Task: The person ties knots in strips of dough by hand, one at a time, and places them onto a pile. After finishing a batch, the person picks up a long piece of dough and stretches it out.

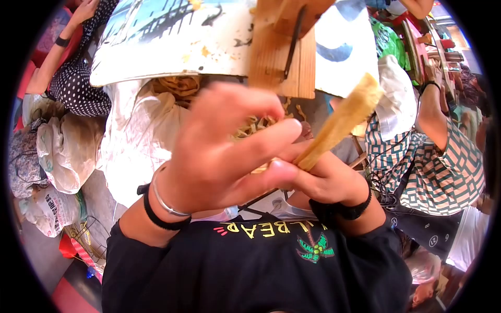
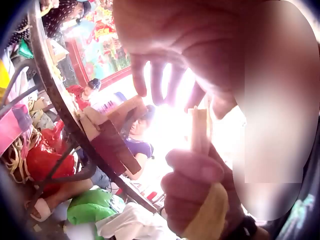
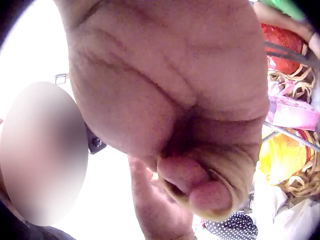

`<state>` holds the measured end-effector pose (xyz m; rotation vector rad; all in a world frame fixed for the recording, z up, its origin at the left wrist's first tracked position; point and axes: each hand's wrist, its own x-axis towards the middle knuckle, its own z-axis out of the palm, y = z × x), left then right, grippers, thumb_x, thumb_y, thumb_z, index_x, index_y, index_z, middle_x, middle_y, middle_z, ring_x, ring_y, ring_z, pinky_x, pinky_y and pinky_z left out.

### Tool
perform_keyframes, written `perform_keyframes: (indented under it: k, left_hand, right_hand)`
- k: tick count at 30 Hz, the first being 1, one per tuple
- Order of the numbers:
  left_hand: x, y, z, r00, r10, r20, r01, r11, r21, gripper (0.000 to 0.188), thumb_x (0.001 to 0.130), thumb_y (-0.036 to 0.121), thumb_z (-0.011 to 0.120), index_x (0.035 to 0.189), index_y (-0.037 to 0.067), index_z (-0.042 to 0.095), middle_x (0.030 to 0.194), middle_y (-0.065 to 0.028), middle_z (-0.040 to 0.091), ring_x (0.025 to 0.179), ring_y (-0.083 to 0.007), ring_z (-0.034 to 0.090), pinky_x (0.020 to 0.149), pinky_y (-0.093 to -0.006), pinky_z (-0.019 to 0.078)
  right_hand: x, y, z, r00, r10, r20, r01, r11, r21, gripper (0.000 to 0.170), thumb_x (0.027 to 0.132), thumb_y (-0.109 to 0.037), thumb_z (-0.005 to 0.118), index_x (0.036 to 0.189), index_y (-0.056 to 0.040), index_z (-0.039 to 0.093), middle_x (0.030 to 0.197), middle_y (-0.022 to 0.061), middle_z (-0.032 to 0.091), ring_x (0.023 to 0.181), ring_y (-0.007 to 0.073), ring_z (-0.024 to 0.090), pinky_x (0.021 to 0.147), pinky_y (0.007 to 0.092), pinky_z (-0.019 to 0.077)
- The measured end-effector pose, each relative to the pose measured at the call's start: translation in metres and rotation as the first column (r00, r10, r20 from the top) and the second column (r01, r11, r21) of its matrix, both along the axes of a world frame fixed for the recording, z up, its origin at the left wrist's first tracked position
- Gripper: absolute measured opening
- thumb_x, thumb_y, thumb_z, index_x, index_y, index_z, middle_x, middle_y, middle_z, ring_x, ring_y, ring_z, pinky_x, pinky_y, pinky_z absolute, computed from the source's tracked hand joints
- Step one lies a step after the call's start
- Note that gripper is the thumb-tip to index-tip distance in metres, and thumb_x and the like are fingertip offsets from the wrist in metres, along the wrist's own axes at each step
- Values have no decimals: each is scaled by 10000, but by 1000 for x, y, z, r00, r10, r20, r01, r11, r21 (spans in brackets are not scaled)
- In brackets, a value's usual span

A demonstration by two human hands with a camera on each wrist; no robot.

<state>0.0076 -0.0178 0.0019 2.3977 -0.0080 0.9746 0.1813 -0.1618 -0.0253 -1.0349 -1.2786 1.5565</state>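
A long, flat pale-yellow strip (image 1: pixel 342 122) slants up and right from my right hand (image 1: pixel 329 180), which grips it in curled fingers. In the right wrist view, the strip (image 3: pixel 220 216) wraps round two fingertips. The left wrist view has a short end of the strip (image 2: pixel 201 131) standing up out of that fist (image 2: pixel 195 175). My left hand (image 1: pixel 224 146), blurred in the head view, is in front of the right one with fingers extended. Its fingertips and thumb are right at the short end in the left wrist view.
Ahead is a white-topped table (image 1: pixel 156 57) with scraps on it, and a wooden block (image 1: pixel 266 52) with a dark metal piece overhangs its edge. Curled strips (image 1: pixel 177 86) lie below. White bags (image 1: pixel 133 151) hang at left. People sit at both sides, one in patterned trousers (image 1: pixel 443 167).
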Motion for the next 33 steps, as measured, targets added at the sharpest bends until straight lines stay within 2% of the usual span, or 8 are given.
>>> perform_keyframes:
  k: [5, 9, 12, 16, 22, 27, 31, 33]
  left_hand:
    - [1, -36, 3, 954, 129, -269, -294, 570, -768, 113, 901, 88, 719, 905, 30, 622, 848, -61, 621, 662, -147, 571, 610, -253, 439]
    - [-4, -19, -16, 999, 7, -33, -23, 870, -492, 61, 888, 2, 623, 941, 13, 595, 955, -108, 610, 897, -170, 590, 757, -305, 464]
    - [8, -25, -22, 999, -40, 29, 48, 642, -765, 200, 850, 12, 620, 1045, 13, 576, 1025, -113, 573, 1006, -210, 561, 915, -349, 433]
    - [4, -6, -27, 970, -241, -26, 148, 676, -722, 324, 833, 24, 641, 1139, 13, 536, 1077, -96, 543, 987, -203, 548, 930, -334, 421]
    - [8, -20, -8, 977, -185, -101, -54, 245, -968, 210, 863, -13, 593, 1072, -1, 569, 1008, -64, 539, 936, -126, 552, 847, -273, 455]
    - [18, -39, -7, 982, 175, -71, -186, 830, -526, 127, 914, -35, 583, 1035, -52, 616, 1013, -143, 610, 920, -203, 612, 845, -284, 499]
    - [19, -45, -13, 990, 137, -20, -101, 616, -781, 235, 950, -24, 578, 1173, -43, 504, 1061, -109, 563, 913, -142, 577, 806, -264, 487]
    - [19, -28, -13, 979, 166, -122, -205, 744, -636, 136, 974, 36, 572, 1091, -31, 553, 962, -97, 561, 798, -160, 555, 718, -276, 467]
  right_hand:
    - [-17, 9, 10, 909, -416, 8, 414, 906, 86, 205, 1050, -170, 545, 1146, 5, 593, 980, 46, 614, 858, 93, 581, 764, 255, 479]
    - [-11, 4, 3, 860, -495, -123, 502, 864, 36, 144, 995, -107, 633, 1106, -23, 597, 1013, 30, 617, 910, 76, 575, 802, 228, 460]
    - [0, 2, 2, 872, -445, -201, 459, 888, 26, 139, 961, -83, 678, 1068, -34, 604, 1015, 21, 617, 920, 81, 573, 818, 233, 454]
    - [6, 5, 5, 909, -353, -220, 367, 930, 27, 149, 911, -66, 734, 1013, -43, 628, 996, 28, 614, 935, 98, 577, 834, 250, 454]
    - [6, 15, 23, 791, -514, 332, 303, 800, 517, 196, 838, -37, 775, 960, -58, 622, 893, 64, 652, 827, 206, 639, 742, 314, 515]
    - [-9, 19, -2, 454, -791, 409, 529, 609, 591, 269, 826, -22, 778, 957, -56, 546, 865, 83, 659, 760, 239, 673, 671, 331, 548]
    - [-2, 15, -10, 511, -771, 380, 485, 624, 613, 316, 861, -63, 770, 1025, -49, 501, 893, 113, 646, 742, 223, 675, 659, 312, 544]
    - [-3, 17, -2, 607, -728, 318, 455, 647, 612, 325, 875, -121, 767, 1043, -43, 500, 889, 115, 639, 762, 240, 668, 682, 320, 541]
